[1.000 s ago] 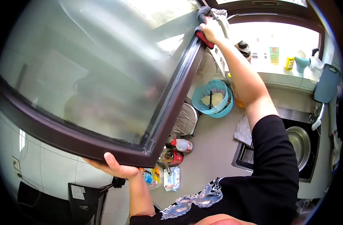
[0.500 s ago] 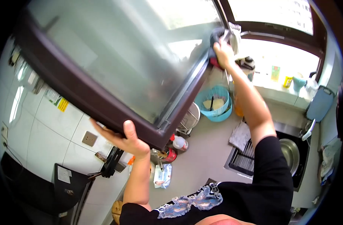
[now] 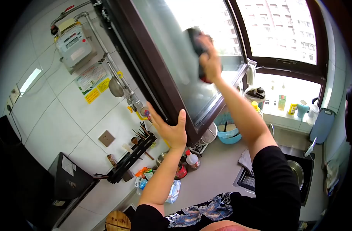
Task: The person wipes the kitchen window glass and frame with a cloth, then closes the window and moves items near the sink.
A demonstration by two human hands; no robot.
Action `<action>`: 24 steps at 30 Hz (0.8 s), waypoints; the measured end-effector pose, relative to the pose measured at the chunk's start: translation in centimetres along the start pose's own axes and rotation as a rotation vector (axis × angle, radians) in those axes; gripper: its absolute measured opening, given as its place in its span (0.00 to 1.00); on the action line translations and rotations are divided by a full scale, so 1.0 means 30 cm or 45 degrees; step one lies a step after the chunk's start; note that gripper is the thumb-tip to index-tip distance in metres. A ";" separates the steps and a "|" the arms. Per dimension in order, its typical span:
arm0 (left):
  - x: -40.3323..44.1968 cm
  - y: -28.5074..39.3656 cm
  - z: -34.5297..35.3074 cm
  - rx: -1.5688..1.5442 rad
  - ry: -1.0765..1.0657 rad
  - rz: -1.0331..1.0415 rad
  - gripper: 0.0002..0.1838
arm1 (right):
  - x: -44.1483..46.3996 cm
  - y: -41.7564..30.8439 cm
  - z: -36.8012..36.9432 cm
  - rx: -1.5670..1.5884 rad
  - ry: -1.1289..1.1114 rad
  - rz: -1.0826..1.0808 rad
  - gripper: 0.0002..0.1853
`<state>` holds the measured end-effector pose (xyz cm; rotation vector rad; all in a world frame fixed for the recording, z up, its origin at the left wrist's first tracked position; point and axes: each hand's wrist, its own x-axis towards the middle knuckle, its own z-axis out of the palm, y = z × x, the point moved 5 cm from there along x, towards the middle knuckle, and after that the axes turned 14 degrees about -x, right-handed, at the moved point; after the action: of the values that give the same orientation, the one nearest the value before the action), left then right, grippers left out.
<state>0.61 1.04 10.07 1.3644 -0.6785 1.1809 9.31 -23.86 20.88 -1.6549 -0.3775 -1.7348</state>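
Opened window sash (image 3: 151, 63) above a counter (image 3: 210, 177). The left hand (image 3: 170, 133), fingers spread, rests against the sash; the right hand (image 3: 210, 63), blurred, grips a black-and-red tool (image 3: 196, 41) at the glass (image 3: 172, 50). Lower right, a sink (image 3: 307, 171); upper left, a wall-mounted meter (image 3: 74, 48).

The window frame (image 3: 156, 71) is coloured dark brown; the hand-held tool (image 3: 196, 41) is black, edged with red. The basket (image 3: 230, 135) is tinted light blue, the countertop (image 3: 208, 169) grey; the white wall (image 3: 70, 127) is crossed by grey lines.

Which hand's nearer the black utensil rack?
Left: left hand appears beside the utensil rack, at the window frame; right hand is farther off, up at the glass.
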 end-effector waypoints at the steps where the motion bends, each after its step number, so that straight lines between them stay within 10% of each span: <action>1: -0.002 -0.003 -0.001 0.000 0.018 0.007 0.57 | 0.051 0.140 -0.004 0.100 0.161 0.128 0.27; 6: -0.010 -0.010 0.000 0.117 0.043 0.067 0.57 | -0.060 0.861 -0.041 -0.524 0.156 1.001 0.35; 9: -0.010 -0.018 -0.009 0.162 0.043 0.093 0.57 | 0.061 0.578 -0.031 -0.579 -0.012 1.323 0.40; 13: -0.006 -0.031 -0.008 0.141 0.036 0.051 0.57 | 0.523 0.130 0.124 -0.263 0.220 -0.046 0.39; 15: -0.010 -0.026 -0.012 0.164 0.030 0.041 0.57 | 0.684 -0.141 0.169 -0.123 -0.144 -0.193 0.32; 17: -0.012 -0.027 -0.006 0.048 -0.031 -0.017 0.54 | 0.719 -0.366 0.213 0.072 0.157 -0.662 0.26; 24: -0.019 -0.041 -0.006 0.069 -0.035 -0.078 0.54 | 0.101 -0.381 0.089 0.005 -0.041 -0.661 0.32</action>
<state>1.48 1.30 9.05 1.4392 -0.6240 1.1407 4.02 -14.86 27.02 -1.6810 -0.8880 -2.0693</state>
